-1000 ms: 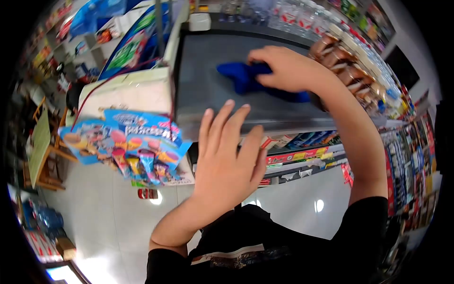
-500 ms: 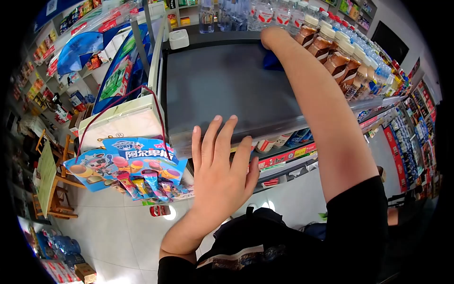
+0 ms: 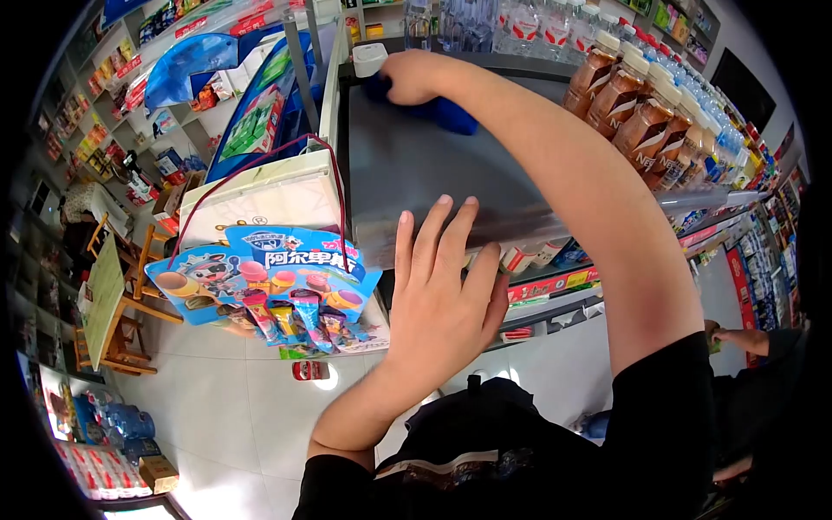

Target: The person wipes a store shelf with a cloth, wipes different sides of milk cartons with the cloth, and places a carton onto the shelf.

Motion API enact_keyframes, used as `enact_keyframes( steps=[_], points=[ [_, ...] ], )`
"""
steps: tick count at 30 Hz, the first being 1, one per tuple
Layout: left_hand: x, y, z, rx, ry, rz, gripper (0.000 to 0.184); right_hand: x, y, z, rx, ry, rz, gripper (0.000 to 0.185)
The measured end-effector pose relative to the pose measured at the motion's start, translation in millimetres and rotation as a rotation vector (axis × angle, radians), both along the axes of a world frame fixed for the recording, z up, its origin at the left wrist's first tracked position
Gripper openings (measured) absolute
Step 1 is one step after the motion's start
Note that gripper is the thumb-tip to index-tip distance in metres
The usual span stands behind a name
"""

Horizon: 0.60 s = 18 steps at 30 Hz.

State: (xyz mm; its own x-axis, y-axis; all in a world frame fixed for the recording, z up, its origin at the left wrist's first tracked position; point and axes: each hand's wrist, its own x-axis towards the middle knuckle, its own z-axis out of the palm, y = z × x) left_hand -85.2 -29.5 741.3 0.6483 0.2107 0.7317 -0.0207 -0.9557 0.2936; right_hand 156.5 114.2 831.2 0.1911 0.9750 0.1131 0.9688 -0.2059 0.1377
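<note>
My right hand (image 3: 411,78) reaches across to the far left corner of a dark grey shelf top (image 3: 416,165). Its fingers are closed on a blue cloth (image 3: 451,118), which lies bunched against the surface and trails out to the right under my wrist. A small white box (image 3: 370,58) stands right beside that hand. My left hand (image 3: 444,290) holds nothing; its fingers are spread, with the tips over the shelf's clear front edge (image 3: 537,228). Whether they press on it I cannot tell.
Brown drink bottles (image 3: 617,102) stand in rows on the right, with clear water bottles (image 3: 524,30) behind. A blue candy display (image 3: 269,277) and a cream bag (image 3: 264,195) are at the left. Another person's hand (image 3: 744,341) shows at the far right.
My right hand has swept the blue cloth leftward from the shelf's right side to its far left corner. My left hand stays at the front edge. The view has shifted slightly.
</note>
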Motion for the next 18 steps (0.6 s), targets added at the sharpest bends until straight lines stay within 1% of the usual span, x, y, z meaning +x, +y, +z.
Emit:
enact_keyframes(
  steps=[2,6,8,9,11,12,13,16,18],
  points=[
    [0,1,-1,0.002,-0.004,0.0,0.028,-28,-12,6,-0.016,0.079,0.085,0.046],
    [-1,2,0,0.012,0.006,-0.003,0.027,-41,-42,3,0.018,0.314,0.361,0.045],
    [-1,2,0,0.016,0.016,-0.005,0.028,-41,-70,3,-0.032,0.402,0.439,0.044],
    [-1,2,0,0.018,0.019,-0.004,0.028,-42,-91,6,-0.035,0.436,0.497,0.04],
    [-2,2,1,0.02,0.021,-0.009,0.028,-37,-126,13,-0.17,0.559,0.57,0.038],
    [-3,2,2,0.019,0.028,-0.008,0.027,-34,-144,16,-0.202,0.592,0.555,0.038],
    [-3,2,2,0.019,0.028,-0.012,0.027,-29,-160,20,-0.198,0.572,0.486,0.035],
    [-3,3,3,0.021,0.033,-0.01,0.026,-11,-198,33,-0.192,0.401,0.237,0.031],
    [-3,4,4,0.021,0.036,-0.003,0.025,14,-210,14,0.046,0.252,0.049,0.031]
  ],
)
